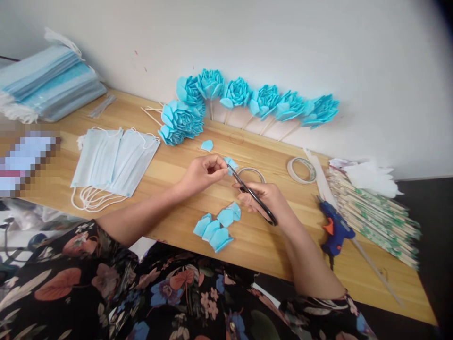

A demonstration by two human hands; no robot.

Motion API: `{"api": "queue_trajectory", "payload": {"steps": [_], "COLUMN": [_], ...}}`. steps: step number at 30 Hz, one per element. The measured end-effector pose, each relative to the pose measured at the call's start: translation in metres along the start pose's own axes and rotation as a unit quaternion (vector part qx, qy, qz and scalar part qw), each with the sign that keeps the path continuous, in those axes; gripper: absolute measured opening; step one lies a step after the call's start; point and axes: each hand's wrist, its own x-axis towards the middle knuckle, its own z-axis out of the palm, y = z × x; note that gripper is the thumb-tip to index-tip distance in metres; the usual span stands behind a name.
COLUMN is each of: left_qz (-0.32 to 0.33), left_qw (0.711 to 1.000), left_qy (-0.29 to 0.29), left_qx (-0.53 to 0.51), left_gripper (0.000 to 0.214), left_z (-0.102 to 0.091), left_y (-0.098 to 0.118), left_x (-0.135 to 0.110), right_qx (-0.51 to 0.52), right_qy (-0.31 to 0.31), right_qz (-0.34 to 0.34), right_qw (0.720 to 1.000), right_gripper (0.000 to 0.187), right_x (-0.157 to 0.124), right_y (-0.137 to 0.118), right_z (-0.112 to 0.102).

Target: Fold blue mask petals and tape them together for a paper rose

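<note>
My left hand [203,174] pinches a small blue petal piece [231,163] above the wooden table [177,165]. Gripped in my right hand [264,199] are black scissors [253,194], whose blades reach up to that piece. Several cut blue petals [216,227] lie in a little heap near the table's front edge, just below my hands. One more blue scrap [207,145] lies farther back.
Blue fabric flowers on sticks [262,100] lean along the wall. Flat face masks [115,160] lie at left, a mask stack [47,82] at far left. Two tape rolls [300,170], a blue glue gun [334,229] and bundled sticks [371,212] are at right.
</note>
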Motion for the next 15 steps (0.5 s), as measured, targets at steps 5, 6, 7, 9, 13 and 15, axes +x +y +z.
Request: {"api": "queue_trajectory", "payload": {"steps": [5,6,7,9,13,15], "left_qz": [0.005,0.003,0.001,-0.002,-0.004,-0.005], "left_qw": [1.0,1.0,1.0,1.0,0.999,0.999], "left_qy": [0.0,0.0,0.001,0.005,0.006,0.008], "left_qx": [0.006,0.006,0.004,-0.003,-0.032,-0.041], "left_gripper": [0.018,0.018,0.017,0.018,0.019,0.02], "left_z": [-0.001,-0.002,-0.002,-0.002,-0.003,-0.004], "left_y": [0.0,0.0,0.0,0.001,0.001,0.001], "left_x": [0.0,0.0,0.0,0.001,0.002,0.002], "right_qx": [0.012,0.01,0.006,-0.007,-0.014,-0.005], "right_qy": [0.017,0.022,0.024,0.016,-0.014,-0.032], "right_qz": [0.02,0.015,0.005,-0.028,-0.064,-0.07], "right_qw": [1.0,1.0,1.0,0.999,0.998,0.997], "right_gripper": [0.044,0.044,0.043,0.043,0.057,0.064], "right_x": [-0.001,-0.001,-0.001,-0.001,-0.002,-0.003], "right_y": [-0.007,-0.008,-0.009,-0.01,-0.013,-0.016], "right_z": [0.0,-0.001,-0.003,-0.006,-0.013,-0.015]}}
